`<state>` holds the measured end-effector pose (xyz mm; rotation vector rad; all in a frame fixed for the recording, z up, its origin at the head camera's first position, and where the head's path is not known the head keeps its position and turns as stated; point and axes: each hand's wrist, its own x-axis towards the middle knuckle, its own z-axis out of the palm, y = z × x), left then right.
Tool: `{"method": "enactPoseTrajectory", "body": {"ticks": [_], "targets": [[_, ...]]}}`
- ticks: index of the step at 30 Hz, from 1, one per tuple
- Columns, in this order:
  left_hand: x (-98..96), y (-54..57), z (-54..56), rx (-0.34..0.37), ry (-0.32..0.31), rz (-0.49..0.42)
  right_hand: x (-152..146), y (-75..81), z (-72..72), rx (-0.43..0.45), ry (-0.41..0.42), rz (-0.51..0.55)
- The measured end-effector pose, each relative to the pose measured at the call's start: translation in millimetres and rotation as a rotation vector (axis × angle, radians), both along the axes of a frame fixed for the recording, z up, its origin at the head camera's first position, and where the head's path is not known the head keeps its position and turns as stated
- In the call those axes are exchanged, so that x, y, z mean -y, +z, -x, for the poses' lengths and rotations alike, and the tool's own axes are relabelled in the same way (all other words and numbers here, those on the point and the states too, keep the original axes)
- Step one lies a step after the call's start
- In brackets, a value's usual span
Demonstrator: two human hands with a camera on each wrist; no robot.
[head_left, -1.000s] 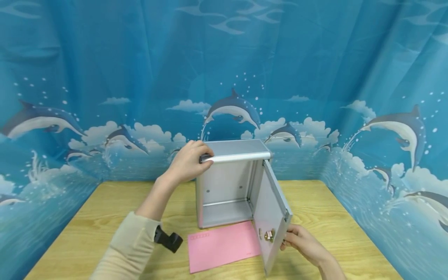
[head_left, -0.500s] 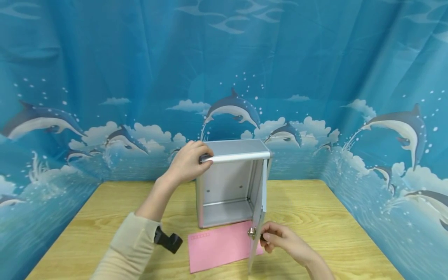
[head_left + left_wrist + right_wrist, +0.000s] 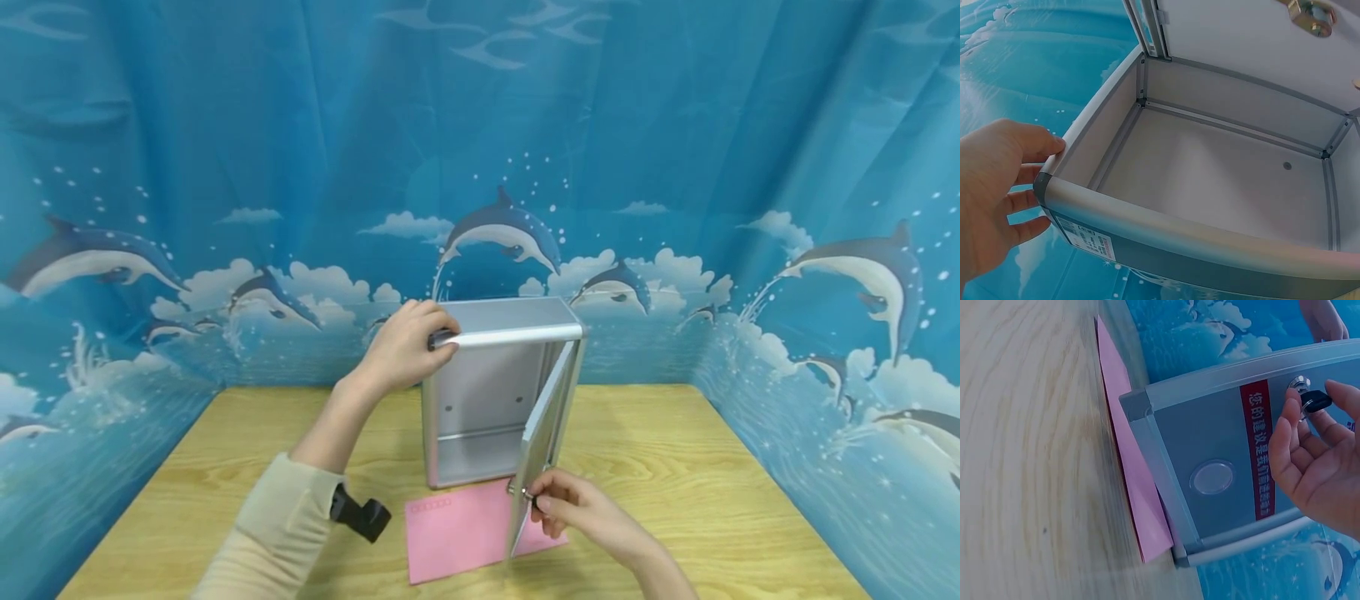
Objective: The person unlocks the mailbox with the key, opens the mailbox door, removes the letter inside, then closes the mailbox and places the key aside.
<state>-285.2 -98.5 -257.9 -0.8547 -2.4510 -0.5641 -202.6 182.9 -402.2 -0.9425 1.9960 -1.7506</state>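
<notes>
A grey metal suggestion box (image 3: 517, 315) stands upright on the table, its door (image 3: 542, 425) partly swung out on the right side. My left hand (image 3: 408, 346) grips the box's top left corner, thumb and fingers on either side of the edge. With my right hand (image 3: 581, 508) I pinch a black-headed key (image 3: 1317, 400) that sits in the lock (image 3: 1299, 383) on the door's outer face. The brass latch (image 3: 1312, 17) shows on the inner side of the door. In the left wrist view, the box's interior (image 3: 1210, 169) shows nothing lying inside.
A pink envelope (image 3: 453, 533) lies flat on the wooden table (image 3: 675, 467) before the box, partly hidden by the door and right hand. A blue dolphin-print curtain (image 3: 480, 150) surrounds the table at the back and sides. A black wrist camera (image 3: 367, 519) hangs at the left sleeve.
My right hand has moved left, swinging the door from wide outward toward the box opening, and its fingers have shifted from the door's edge to the key. The left hand stays put.
</notes>
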Motion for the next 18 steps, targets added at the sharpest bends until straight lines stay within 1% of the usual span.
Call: {"method": "enactPoseTrajectory", "body": {"ticks": [3,5,12,18], "targets": [[0.1,0.1,0.0,-0.002,-0.001,-0.002,6,0.8,1.3,-0.023,-0.016,-0.017],[0.0,0.3,0.1,-0.002,0.001,0.0,10,0.4,2.8,-0.022,-0.02,-0.018],[-0.1,0.3,0.7,0.011,0.011,0.01,22,-0.8,6.0,0.015,-0.063,-0.012],[1.0,0.8,0.7,0.022,0.002,0.004,34,2.5,7.7,0.067,-0.144,-0.057]]}}
